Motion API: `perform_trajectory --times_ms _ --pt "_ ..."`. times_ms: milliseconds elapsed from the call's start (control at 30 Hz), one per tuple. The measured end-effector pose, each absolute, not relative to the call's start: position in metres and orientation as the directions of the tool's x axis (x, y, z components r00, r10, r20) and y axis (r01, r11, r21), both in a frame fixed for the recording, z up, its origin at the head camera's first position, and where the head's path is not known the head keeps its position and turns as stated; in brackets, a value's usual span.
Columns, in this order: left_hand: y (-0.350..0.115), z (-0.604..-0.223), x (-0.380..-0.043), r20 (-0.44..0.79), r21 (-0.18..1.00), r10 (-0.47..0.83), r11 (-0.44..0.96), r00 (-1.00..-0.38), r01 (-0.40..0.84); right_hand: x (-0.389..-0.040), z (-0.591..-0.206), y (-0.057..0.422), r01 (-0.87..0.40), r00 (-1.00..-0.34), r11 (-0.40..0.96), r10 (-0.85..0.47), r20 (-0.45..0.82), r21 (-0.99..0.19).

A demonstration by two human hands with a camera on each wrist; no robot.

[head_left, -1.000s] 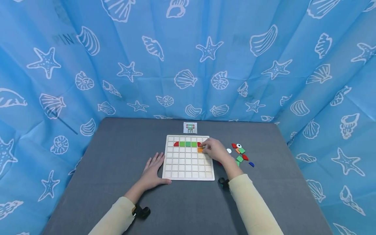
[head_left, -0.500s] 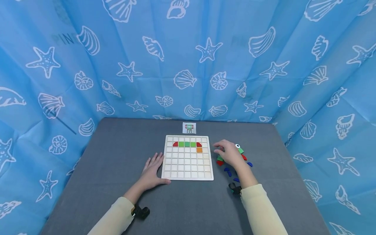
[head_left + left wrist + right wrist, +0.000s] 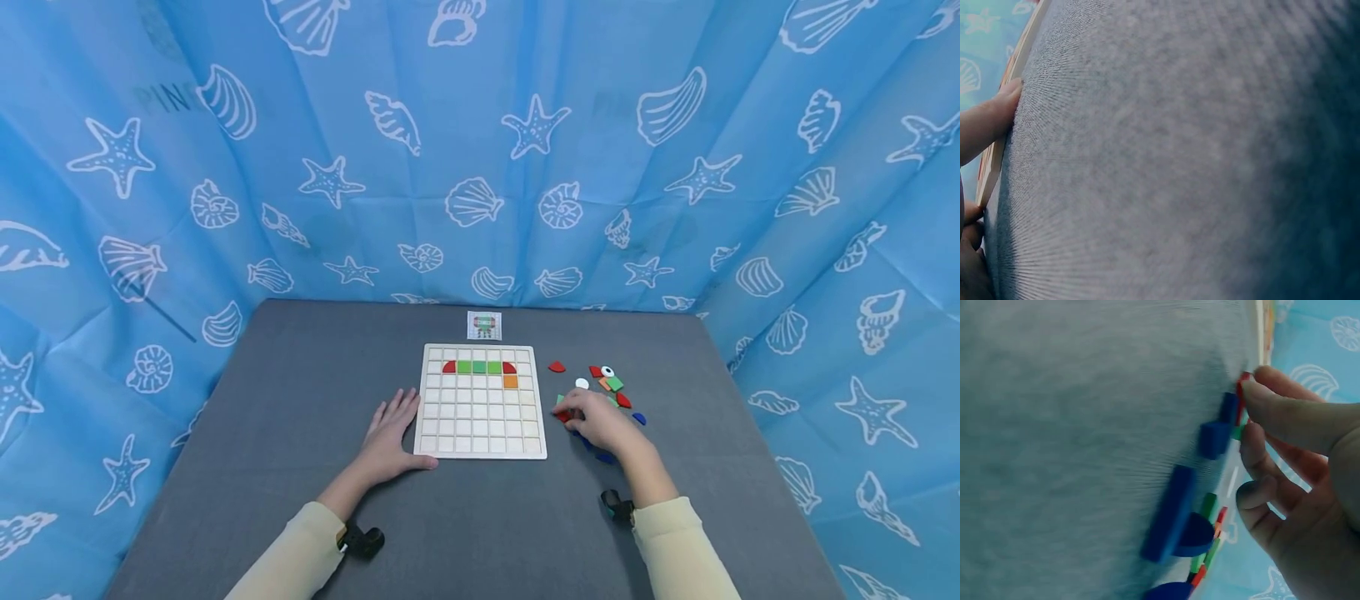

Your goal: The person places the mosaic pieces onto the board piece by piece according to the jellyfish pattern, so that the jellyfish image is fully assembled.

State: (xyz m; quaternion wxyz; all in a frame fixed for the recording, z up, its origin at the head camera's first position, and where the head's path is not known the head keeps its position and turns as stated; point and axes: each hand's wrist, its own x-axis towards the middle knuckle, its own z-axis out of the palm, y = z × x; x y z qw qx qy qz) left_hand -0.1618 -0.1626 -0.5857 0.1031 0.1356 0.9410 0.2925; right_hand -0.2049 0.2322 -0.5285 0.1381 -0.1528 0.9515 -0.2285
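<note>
A pale wooden grid board (image 3: 481,443) lies flat on the table. One row on it holds a red quarter-round piece (image 3: 449,367), several green squares (image 3: 478,367) and another red piece (image 3: 509,367); an orange square (image 3: 511,382) sits below the right end. My left hand (image 3: 388,440) rests at the board's left side, fingers spread, thumb at its near-left corner. To the right of the board, my right hand (image 3: 600,418) reaches into the loose pieces. Its thumb and forefinger pinch a red piece (image 3: 1242,394), seen edge-on in the right wrist view.
Loose blue pieces (image 3: 1171,512) lie close under the right hand. Beyond are a white disc (image 3: 582,383), an eye-like disc (image 3: 607,372), a green piece (image 3: 615,384) and a separate red piece (image 3: 557,367). A printed pattern card (image 3: 484,326) lies behind the board.
My right hand has left the board's right side and moved right, then nearer to me, onto the loose pieces. A lone red piece now shows behind it. The left hand stays put.
</note>
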Motion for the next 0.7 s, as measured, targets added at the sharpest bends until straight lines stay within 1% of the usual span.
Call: perform_trajectory --times_ms 167,467,600,700 --pt "-0.1632 -0.586 -0.1619 -0.104 0.576 0.318 0.792 -0.942 0.203 -0.2062 -0.535 0.228 -0.242 -0.931 0.863 -0.335 -0.143 -0.444" --pt "-0.1628 -0.5865 -0.1621 -0.111 0.568 0.309 0.8 -0.945 0.195 -0.2084 -0.5345 0.2229 -0.19 -0.951 0.9 -0.268 -0.153 -0.392" --pt "-0.1619 -0.5866 -0.1624 -0.11 0.569 0.311 0.799 -0.944 0.197 -0.2069 -0.5324 0.2276 -0.207 -0.945 0.878 -0.293 -0.144 -0.431" --pt "-0.1619 -0.5864 -0.1624 -0.116 0.565 0.307 0.802 -0.944 0.192 -0.206 -0.5306 0.2301 -0.245 -0.921 0.853 -0.354 -0.165 -0.46"
